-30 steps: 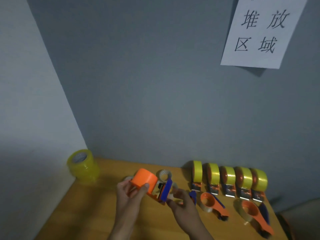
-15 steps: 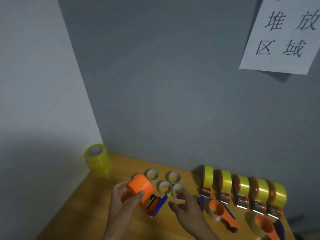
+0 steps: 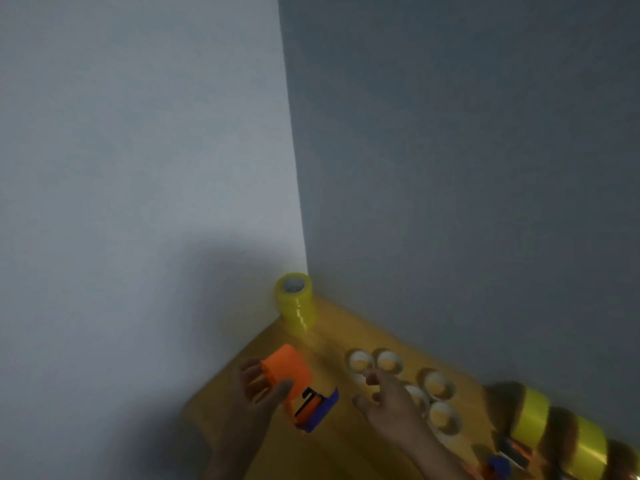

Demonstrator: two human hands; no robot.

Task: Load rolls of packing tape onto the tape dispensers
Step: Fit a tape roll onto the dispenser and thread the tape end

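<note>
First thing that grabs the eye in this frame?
The orange dispenser, empty and gripped in the left hand low in the middle, is the brightest thing. Next, the stack of yellow tape rolls in the corner where the walls meet. The right hand reaches open over a cluster of small pale rings on the wooden table, with loaded dispensers blurred at the lower right edge.
</note>
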